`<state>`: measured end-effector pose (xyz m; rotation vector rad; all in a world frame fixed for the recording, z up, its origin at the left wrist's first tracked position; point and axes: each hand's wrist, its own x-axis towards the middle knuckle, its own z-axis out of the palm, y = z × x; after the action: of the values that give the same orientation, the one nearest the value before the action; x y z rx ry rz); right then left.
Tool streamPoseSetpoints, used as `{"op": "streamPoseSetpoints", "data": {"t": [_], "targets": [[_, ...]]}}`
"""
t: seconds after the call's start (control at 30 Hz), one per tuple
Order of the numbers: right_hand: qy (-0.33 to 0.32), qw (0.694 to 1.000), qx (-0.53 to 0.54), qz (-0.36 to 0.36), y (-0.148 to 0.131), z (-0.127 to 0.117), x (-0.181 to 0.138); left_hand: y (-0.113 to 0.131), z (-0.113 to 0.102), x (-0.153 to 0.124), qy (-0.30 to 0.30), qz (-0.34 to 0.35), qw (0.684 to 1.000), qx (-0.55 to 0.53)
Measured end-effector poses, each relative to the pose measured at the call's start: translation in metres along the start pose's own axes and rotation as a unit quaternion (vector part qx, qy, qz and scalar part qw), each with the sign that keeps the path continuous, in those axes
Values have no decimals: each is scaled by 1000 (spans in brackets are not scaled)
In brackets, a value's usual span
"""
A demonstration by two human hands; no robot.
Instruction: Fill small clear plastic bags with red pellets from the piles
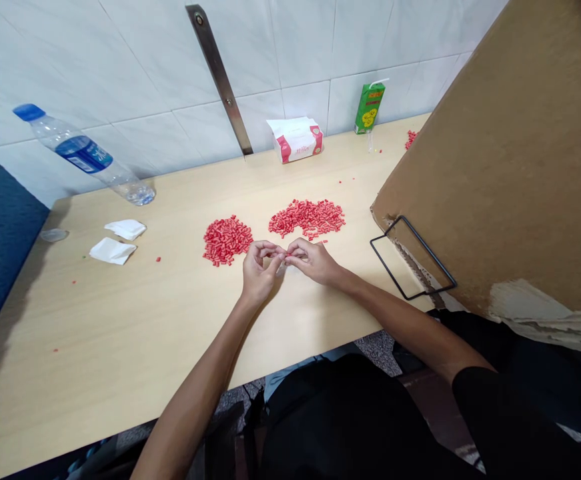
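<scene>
We had our left hand and right hand meeting at the fingertips, both pinching at a red piece between them, too small for us to tell its long axis. From that grip, the round pile lay between nine and ten o'clock, just beside our left hand; the long pile lay towards one o'clock, stretched from nine to three, near our right hand.

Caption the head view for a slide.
Bare left hand and bare right hand meet, fingertip to fingertip, above a pale wood-look table near two heaps of small red cylinders.
</scene>
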<state>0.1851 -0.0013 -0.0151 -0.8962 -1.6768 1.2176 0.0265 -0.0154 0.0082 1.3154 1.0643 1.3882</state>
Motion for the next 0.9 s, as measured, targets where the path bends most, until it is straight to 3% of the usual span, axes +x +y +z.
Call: {"op": "streamPoseSetpoints", "data": {"t": [0.4, 0.53, 0.9], "targets": [[4, 1000, 22, 17, -3, 0, 0, -3, -2, 3, -6, -39, 997, -60], [-4, 996, 84, 24, -3, 4, 0, -3, -3, 4, -13, -68, 995, -78], [15, 967, 243, 77, -9, 2, 8, 4, -5, 3, -1, -52, 998, -28]]}}
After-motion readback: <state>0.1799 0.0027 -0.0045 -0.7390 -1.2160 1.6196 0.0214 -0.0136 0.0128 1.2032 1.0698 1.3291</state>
